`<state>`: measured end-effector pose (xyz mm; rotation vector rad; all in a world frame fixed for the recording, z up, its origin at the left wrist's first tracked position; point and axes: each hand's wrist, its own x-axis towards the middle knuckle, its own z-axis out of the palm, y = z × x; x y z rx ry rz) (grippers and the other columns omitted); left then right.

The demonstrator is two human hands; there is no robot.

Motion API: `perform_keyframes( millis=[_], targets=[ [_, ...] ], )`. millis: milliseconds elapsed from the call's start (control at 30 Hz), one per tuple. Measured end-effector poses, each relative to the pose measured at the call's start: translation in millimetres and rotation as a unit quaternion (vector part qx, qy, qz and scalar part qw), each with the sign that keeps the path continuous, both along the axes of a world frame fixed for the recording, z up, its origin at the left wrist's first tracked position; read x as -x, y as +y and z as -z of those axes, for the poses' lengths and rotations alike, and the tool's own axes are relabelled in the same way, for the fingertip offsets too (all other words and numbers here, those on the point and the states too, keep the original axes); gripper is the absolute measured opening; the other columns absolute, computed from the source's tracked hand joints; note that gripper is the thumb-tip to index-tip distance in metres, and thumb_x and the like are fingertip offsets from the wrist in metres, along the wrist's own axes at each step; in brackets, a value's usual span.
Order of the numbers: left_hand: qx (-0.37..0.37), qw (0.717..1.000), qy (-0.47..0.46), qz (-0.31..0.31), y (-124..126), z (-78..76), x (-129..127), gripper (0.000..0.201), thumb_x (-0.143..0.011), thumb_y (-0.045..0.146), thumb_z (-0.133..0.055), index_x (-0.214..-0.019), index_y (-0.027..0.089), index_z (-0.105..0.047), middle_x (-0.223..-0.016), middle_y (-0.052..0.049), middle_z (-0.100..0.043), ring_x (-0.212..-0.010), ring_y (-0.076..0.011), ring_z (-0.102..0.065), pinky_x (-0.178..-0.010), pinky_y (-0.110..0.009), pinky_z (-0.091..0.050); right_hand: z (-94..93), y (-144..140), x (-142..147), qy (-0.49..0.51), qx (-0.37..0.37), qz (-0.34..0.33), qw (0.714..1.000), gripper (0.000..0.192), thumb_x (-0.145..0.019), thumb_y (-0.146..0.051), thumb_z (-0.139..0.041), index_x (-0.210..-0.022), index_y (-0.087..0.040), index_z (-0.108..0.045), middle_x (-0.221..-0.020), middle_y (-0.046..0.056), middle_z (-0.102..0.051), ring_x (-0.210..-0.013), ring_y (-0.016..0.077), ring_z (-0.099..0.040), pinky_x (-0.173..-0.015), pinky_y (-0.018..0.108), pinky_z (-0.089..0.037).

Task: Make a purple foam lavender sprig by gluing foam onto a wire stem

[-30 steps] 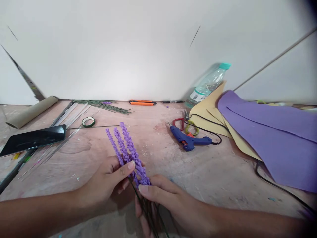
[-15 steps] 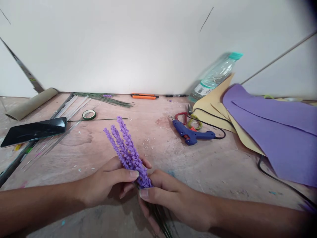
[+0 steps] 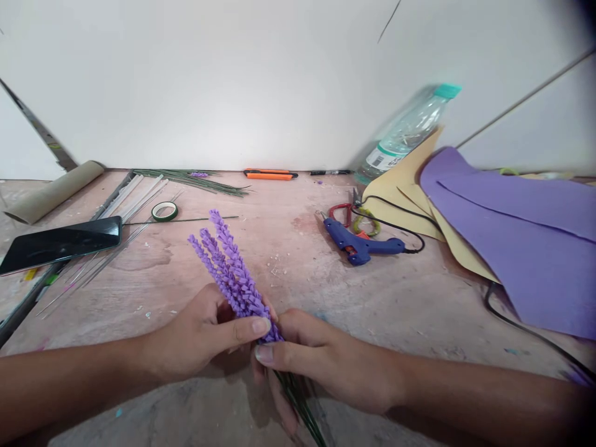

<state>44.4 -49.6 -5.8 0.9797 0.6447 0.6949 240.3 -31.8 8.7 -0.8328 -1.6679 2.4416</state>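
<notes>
Between my hands is a small bunch of purple lavender stems [image 3: 233, 273], its flower heads tilted up and to the left. My left hand [image 3: 212, 332] is closed around the lower flower heads, its thumb lying across the front. Lower down, my right hand [image 3: 321, 360] pinches the bunch where the purple ends, thumb in front and fingers curled behind. Thin green wire stems [image 3: 300, 400] run out below it toward the bottom edge. Some fingers of both hands are hidden behind the bunch.
A blue glue gun [image 3: 358, 242] and scissors [image 3: 342, 214] lie at right, near purple sheets [image 3: 507, 230] and a bottle [image 3: 400, 139]. At left are a phone [image 3: 60, 245], green tape [image 3: 164, 212], and a cardboard tube [image 3: 53, 192]. An orange cutter [image 3: 270, 175] rests by the wall.
The lavender heads have shifted slightly up and left. My left thumb has slid lower along the bunch, closer to my right thumb. The whole view has moved a little.
</notes>
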Motion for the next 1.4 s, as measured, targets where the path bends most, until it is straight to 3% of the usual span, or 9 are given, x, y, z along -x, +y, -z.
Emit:
perform_keyframes(
  millis=[200,367,533,867,1067,1167,1300,1400],
  targets=[
    [-0.022,0.996,0.05,-0.065,-1.1,2.0,-0.6,0.038,-0.087,0.05,-0.076,-0.084,0.014,-0.065,-0.056,0.007,-0.042,-0.053,-0.0084,-0.038,-0.053,-0.022,-0.03,1.2,3.6,-3.0,0.004,-0.038,-0.044,0.998,0.042,-0.089,-0.05,-0.062,-0.064,-0.017,-0.055,-0.047,-0.003,-0.052,-0.046,0.0077,-0.042,-0.046,0.02,-0.031],
    [-0.007,0.996,0.042,-0.081,-2.7,4.1,1.0,0.041,-0.085,0.053,-0.078,-0.079,0.015,-0.062,-0.057,0.006,-0.041,-0.055,-0.0087,-0.036,-0.054,-0.023,-0.028,2.7,4.0,-5.1,-0.01,0.004,-0.055,0.998,0.046,-0.09,-0.056,-0.06,-0.066,-0.017,-0.056,-0.045,-0.006,-0.049,-0.036,0.0063,-0.04,-0.04,0.018,-0.034],
    [0.014,0.997,0.039,-0.059,-2.9,2.1,2.9,0.045,-0.085,0.054,-0.077,-0.102,0.015,-0.064,-0.056,0.008,-0.044,-0.052,-0.0083,-0.035,-0.052,-0.023,-0.024,1.0,3.2,-5.6,0.014,0.001,-0.053,0.999,0.063,-0.1,-0.064,-0.045,-0.065,-0.014,-0.062,-0.045,-0.003,-0.052,-0.034,0.0061,-0.04,-0.037,0.017,-0.034],
    [0.019,0.999,0.031,-0.023,-3.8,-0.4,4.7,0.052,-0.088,0.049,-0.076,-0.124,0.018,-0.053,-0.058,0.01,-0.043,-0.054,-0.0088,-0.034,-0.054,-0.023,-0.024,4.0,4.0,-7.0,0.012,0.017,-0.058,0.998,0.062,-0.1,-0.064,-0.046,-0.068,-0.014,-0.063,-0.046,-0.005,-0.052,-0.034,0.0044,-0.04,-0.037,0.015,-0.033],
    [0.001,0.998,0.055,-0.032,-0.1,-4.1,3.4,0.04,-0.085,0.049,-0.078,-0.095,0.017,-0.056,-0.052,0.01,-0.041,-0.047,-0.0063,-0.029,-0.047,-0.022,-0.019,2.0,7.8,-6.9,0.019,-0.014,-0.091,0.996,0.06,-0.105,-0.056,-0.04,-0.076,-0.012,-0.069,-0.044,-0.005,-0.052,-0.033,0.0051,-0.036,-0.036,0.016,-0.032],
    [-0.005,0.993,0.08,-0.083,1.8,-2.4,4.1,0.035,-0.083,0.045,-0.076,-0.092,0.017,-0.057,-0.048,0.011,-0.04,-0.042,-0.0055,-0.027,-0.043,-0.021,-0.018,0.6,10.0,-7.2,0.023,-0.017,-0.104,0.994,0.055,-0.104,-0.052,-0.044,-0.083,-0.011,-0.072,-0.045,-0.004,-0.055,-0.033,0.0056,-0.037,-0.037,0.016,-0.033],
    [0.035,0.98,0.109,-0.162,6.3,-4.8,4.8,0.031,-0.078,0.042,-0.074,-0.077,0.018,-0.053,-0.043,0.012,-0.033,-0.039,-0.005,-0.022,-0.038,-0.019,-0.014,2.0,12.3,-9.0,0.045,0.004,-0.101,0.994,0.055,-0.103,-0.052,-0.047,-0.071,-0.013,-0.066,-0.042,-0.006,-0.049,-0.033,0.0065,-0.042,-0.038,0.019,-0.03],
    [0.045,0.982,0.1,-0.157,9.1,-8.8,5.3,0.034,-0.076,0.044,-0.075,-0.075,0.019,-0.052,-0.042,0.011,-0.032,-0.039,-0.0053,-0.022,-0.036,-0.018,-0.014,2.5,13.8,-10.5,0.043,0.022,-0.092,0.995,0.055,-0.102,-0.05,-0.049,-0.063,-0.014,-0.061,-0.04,-0.007,-0.045,-0.03,0.0058,-0.041,-0.037,0.02,-0.024]
  ],
)
